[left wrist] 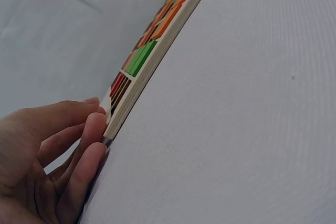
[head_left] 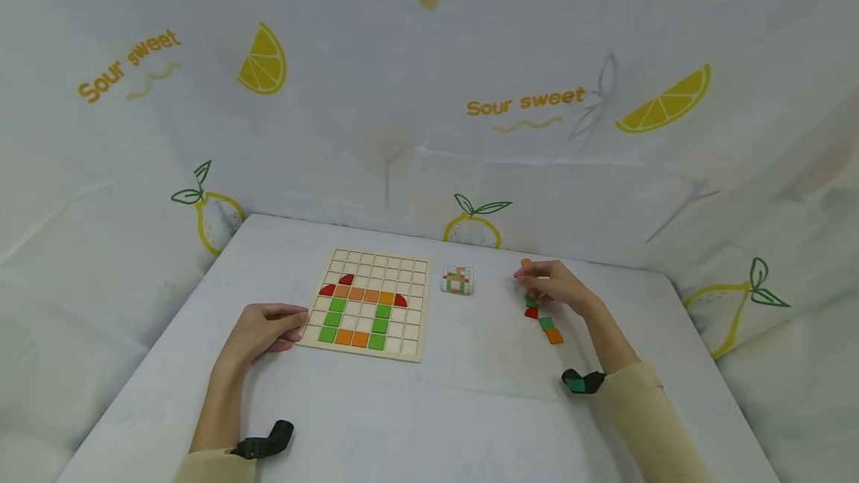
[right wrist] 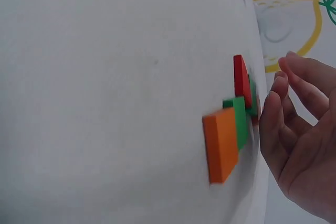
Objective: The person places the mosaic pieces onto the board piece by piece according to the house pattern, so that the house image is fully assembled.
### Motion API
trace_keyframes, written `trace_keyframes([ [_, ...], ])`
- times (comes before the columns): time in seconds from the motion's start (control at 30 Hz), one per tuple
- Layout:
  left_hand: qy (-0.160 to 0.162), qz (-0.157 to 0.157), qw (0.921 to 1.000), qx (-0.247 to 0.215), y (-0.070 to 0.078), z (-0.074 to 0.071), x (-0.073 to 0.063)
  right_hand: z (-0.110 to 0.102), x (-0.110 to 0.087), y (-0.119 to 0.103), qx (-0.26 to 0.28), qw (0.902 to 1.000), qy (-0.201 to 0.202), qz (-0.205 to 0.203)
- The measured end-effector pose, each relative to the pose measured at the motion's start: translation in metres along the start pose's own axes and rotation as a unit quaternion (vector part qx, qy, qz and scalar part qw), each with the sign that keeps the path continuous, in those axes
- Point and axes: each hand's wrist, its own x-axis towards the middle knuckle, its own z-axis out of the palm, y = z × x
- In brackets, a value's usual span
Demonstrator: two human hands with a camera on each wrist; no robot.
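Pinches the board (head_left: pixel 392 272) with the left hand (head_left: pixel 266 326); curves the right hand (head_left: pixel 557 285), with narrow, seemingly empty fingers (right wrist: pixel 272 124), over loose tiles (head_left: pixel 546 323); might scatter these by brushing low.

Downward head view; close, low wrist views along the same tabletop (head_left: pixel 403 423)

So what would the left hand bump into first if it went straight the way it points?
Most likely the board: the left hand is at its left edge and seems to touch it, though exact contact is unclear.
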Motion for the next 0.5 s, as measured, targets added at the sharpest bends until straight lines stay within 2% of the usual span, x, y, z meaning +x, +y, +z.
trace_keyframes([
  [0.2, 0.004, 0.002, 1.0000, 0.004, 0.002, 0.000, 0.000, -0.007, -0.021, 0.015, -0.004, 0.9997, -0.019, 0.013],
  [0.5, 0.003, -0.003, 1.0000, 0.002, 0.000, 0.001, 0.001, -0.013, -0.045, 0.027, 0.009, 0.9996, -0.028, 0.001],
])
